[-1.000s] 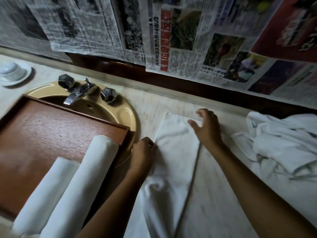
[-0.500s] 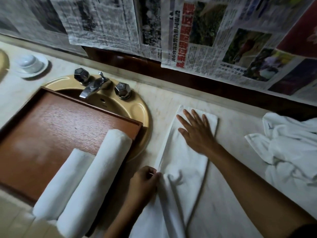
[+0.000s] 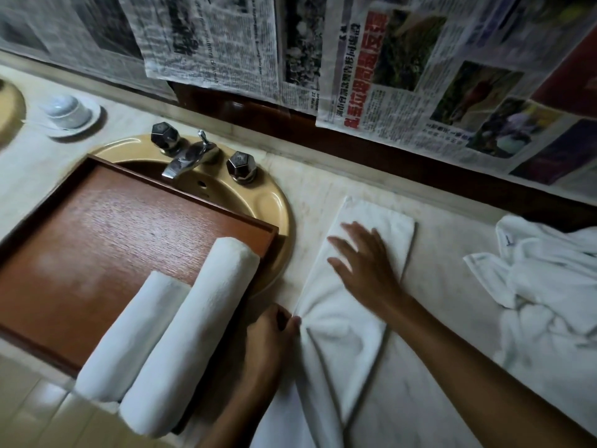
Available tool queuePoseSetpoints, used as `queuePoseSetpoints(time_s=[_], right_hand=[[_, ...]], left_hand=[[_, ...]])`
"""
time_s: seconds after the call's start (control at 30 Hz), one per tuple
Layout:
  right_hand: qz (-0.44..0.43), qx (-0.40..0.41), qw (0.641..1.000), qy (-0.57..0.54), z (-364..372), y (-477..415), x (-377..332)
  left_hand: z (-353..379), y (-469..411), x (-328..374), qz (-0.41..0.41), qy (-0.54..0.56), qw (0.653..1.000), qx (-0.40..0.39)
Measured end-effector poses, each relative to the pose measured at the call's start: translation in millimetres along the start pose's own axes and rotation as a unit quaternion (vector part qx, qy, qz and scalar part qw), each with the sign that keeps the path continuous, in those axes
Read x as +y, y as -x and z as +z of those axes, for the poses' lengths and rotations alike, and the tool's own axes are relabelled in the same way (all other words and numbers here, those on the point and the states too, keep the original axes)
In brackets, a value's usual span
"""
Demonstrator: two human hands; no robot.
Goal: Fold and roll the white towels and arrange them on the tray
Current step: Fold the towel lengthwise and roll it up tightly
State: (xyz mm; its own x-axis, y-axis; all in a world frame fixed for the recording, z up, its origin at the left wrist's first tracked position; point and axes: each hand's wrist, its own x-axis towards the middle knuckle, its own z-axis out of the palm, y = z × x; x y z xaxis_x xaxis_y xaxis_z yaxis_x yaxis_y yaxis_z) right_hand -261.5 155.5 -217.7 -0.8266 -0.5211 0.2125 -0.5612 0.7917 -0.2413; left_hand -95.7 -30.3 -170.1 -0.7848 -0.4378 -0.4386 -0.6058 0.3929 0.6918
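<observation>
Two rolled towels [image 3: 193, 334] lie side by side on the wooden tray [image 3: 97, 237]. A third towel [image 3: 342, 334] lies folded on the tabletop [image 3: 452, 286], not yet rolled. The left grip [image 3: 271, 334] pinches its edge while the right grip [image 3: 365, 263] presses it flat, fingers straight. A crumpled towel heap [image 3: 542, 286] waits at the right.

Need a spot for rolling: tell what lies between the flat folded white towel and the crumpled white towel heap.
Only bare pale marble countertop, in the head view; the right forearm crosses its near end.

towel [image 3: 342, 334]: white | tray [image 3: 129, 227]: red-brown wood grain | sink [image 3: 278, 208]: mustard yellow | newspaper [image 3: 210, 37]: grey print, red headline
</observation>
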Motion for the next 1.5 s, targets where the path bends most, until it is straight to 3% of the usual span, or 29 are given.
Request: queuePoseSetpoints(time_s=[0.1, 0.23, 0.3, 0.33, 0.37, 0.43, 0.47, 0.5, 0.6, 0.67, 0.8, 1.0, 1.13, 1.23, 1.3, 1.33, 1.37, 1.4, 1.43, 1.5], right_hand=[[-0.014, -0.091, 0.995, 0.028, 6, 29, -16], [0.005, -0.127, 0.991, 0.052, 2, 27, -8], [0.009, -0.133, 0.990, 0.052, 1, 23, -7], [0.013, -0.131, 0.990, 0.055, 1, 22, -6], [0.016, -0.128, 0.990, 0.059, 1, 21, -5], [0.015, -0.125, 0.990, 0.062, 0, 20, -2], [0.013, -0.123, 0.990, 0.062, -1, 19, -1], [0.011, -0.119, 0.991, 0.062, -1, 19, 0], [0.009, -0.112, 0.992, 0.054, 0, 19, -2], [0.012, -0.115, 0.992, 0.053, 1, 20, -3], [0.006, -0.107, 0.993, 0.058, 1, 22, 2], [0.022, -0.085, 0.995, 0.050, -4, 20, -11], [-0.045, -0.073, 0.996, 0.003, 0, 57, -37], [-0.037, -0.142, 0.989, 0.007, 1, 66, -38], [-0.031, -0.182, 0.983, 0.003, -3, 58, -33], [-0.035, -0.195, 0.980, 0.005, -5, 55, -32], [-0.039, -0.203, 0.978, 0.007, -7, 54, -31], [-0.043, -0.208, 0.977, 0.008, -9, 53, -29], [-0.044, -0.213, 0.976, 0.007, -10, 54, -28], [-0.042, -0.221, 0.974, 0.004, -10, 53, -26]], left_hand=[[-1, 1, 0, 0.007, 0.003, 1.000, -0.016], [-3, 16, 6, 0.015, -0.012, 0.998, -0.054], [-2, 26, 8, -0.018, -0.005, 0.994, -0.111], [-4, 31, 8, -0.068, 0.062, 0.983, -0.158], [-7, 38, 10, -0.130, 0.167, 0.953, -0.217], [-17, 51, 11, -0.227, 0.337, 0.856, -0.320], [-21, 54, 7, -0.230, 0.356, 0.839, -0.340], [-24, 57, 3, -0.223, 0.358, 0.842, -0.337], [-26, 56, -25, -0.115, 0.210, 0.954, -0.179], [-27, 49, -42, -0.047, 0.075, 0.993, -0.077], [-24, 46, -48, 0.005, -0.039, 0.998, -0.042], [-15, 47, -44, -0.003, -0.056, 0.998, -0.004], [-14, 51, -43, 0.016, -0.060, 0.998, 0.011], [-18, 55, -40, 0.014, -0.058, 0.998, -0.014], [-22, 60, -37, -0.066, 0.037, 0.990, -0.115], [-25, 64, -36, -0.135, 0.145, 0.959, -0.201], [-26, 69, -36, -0.202, 0.238, 0.907, -0.283], [-29, 77, -33, -0.231, 0.288, 0.868, -0.332], [-30, 86, -34, -0.227, 0.297, 0.860, -0.349], [-31, 99, -36, -0.183, 0.256, 0.887, -0.338]])
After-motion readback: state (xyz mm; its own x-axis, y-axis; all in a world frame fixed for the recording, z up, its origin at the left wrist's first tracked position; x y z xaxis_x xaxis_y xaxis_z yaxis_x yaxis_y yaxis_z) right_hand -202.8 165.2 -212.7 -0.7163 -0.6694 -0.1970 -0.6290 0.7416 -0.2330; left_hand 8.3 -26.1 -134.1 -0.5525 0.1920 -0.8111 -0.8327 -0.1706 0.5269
